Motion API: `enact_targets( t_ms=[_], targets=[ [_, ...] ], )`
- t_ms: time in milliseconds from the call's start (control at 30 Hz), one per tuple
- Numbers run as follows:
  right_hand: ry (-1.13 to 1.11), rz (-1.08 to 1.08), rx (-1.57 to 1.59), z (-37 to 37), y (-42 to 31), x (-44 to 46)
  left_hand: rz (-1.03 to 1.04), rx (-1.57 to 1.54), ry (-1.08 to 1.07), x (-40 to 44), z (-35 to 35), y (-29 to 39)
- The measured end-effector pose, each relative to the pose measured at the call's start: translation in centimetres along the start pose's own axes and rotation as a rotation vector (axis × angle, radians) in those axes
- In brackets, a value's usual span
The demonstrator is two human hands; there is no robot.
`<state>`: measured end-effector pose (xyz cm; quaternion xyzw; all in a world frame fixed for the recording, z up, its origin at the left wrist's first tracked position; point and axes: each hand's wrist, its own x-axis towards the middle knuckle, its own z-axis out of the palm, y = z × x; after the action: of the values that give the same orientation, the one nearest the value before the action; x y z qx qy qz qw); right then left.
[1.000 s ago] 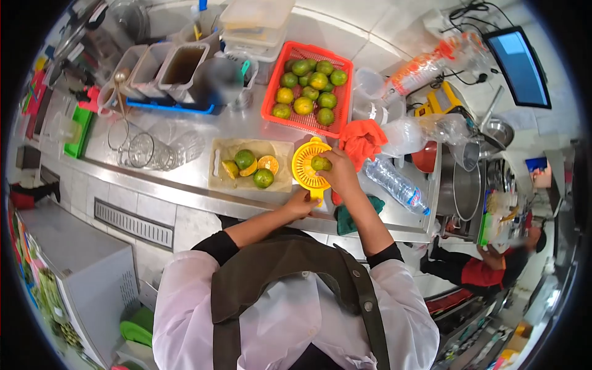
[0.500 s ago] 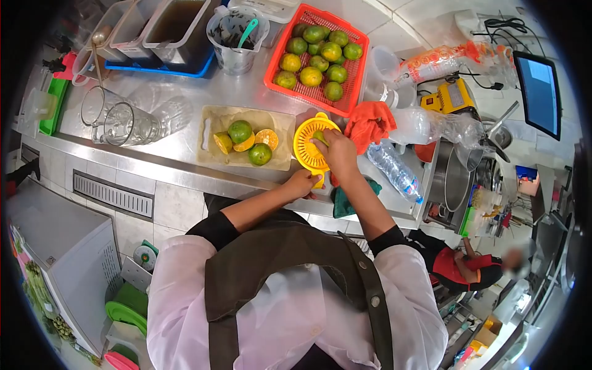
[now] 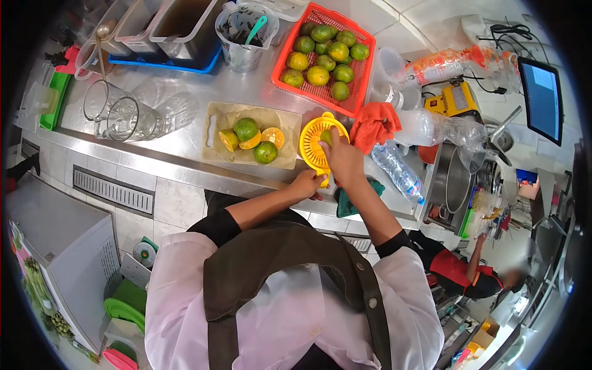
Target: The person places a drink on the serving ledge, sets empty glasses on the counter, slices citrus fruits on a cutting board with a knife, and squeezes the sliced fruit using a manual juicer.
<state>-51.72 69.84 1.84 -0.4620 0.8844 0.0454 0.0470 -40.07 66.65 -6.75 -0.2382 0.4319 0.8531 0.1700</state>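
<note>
A yellow citrus juicer [image 3: 311, 148] sits at the counter's front edge, right of a cutting board [image 3: 280, 116]. My left hand [image 3: 306, 185] is closed around the juicer's handle. From above, my right hand [image 3: 343, 158] grips a green citrus half [image 3: 325, 136] and presses it onto the juicer; its cut side is hidden. On the board lie green citrus pieces, among them a rounded one [image 3: 246, 129], another rounded one [image 3: 266, 152] and an orange cut half [image 3: 273, 138] facing up.
Behind stands a red basket [image 3: 278, 75] of green citrus fruits. A red cloth [image 3: 374, 126], a plastic bottle [image 3: 399, 169] and a green cloth [image 3: 360, 198] lie to the right. Glass pitchers [image 3: 132, 120] stand left, near a bucket [image 3: 240, 55]. A co-worker [image 3: 453, 266] is at far right.
My right hand has turned a little over the citrus half, still on the juicer. The counter items sit slightly further right in view. The co-worker's arm now reaches outward.
</note>
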Motion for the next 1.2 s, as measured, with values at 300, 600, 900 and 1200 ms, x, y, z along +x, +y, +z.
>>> enact_targets(
  t_ms=[300, 600, 900, 1200],
  targets=[
    [-0.059, 0.02, -0.026, 2.3, -0.7, 1.9, -0.019, -0.014, 0.051, -0.2, 0.6, 0.7],
    [0.084, 0.272, 0.226, 2.3, -1.5, -0.7, -0.054, 0.099, 0.038, 0.0, 0.4, 1.1],
    [-0.175, 0.443, 0.321, 1.4, -1.4, 0.9, 0.111, 0.18, 0.11, 1.1, -0.4, -1.6],
    [0.614, 1.24, 1.505, 0.1, 7.1, -18.6, 0.007, 0.233, 0.1, -0.7, -0.2, 0.7]
  ],
)
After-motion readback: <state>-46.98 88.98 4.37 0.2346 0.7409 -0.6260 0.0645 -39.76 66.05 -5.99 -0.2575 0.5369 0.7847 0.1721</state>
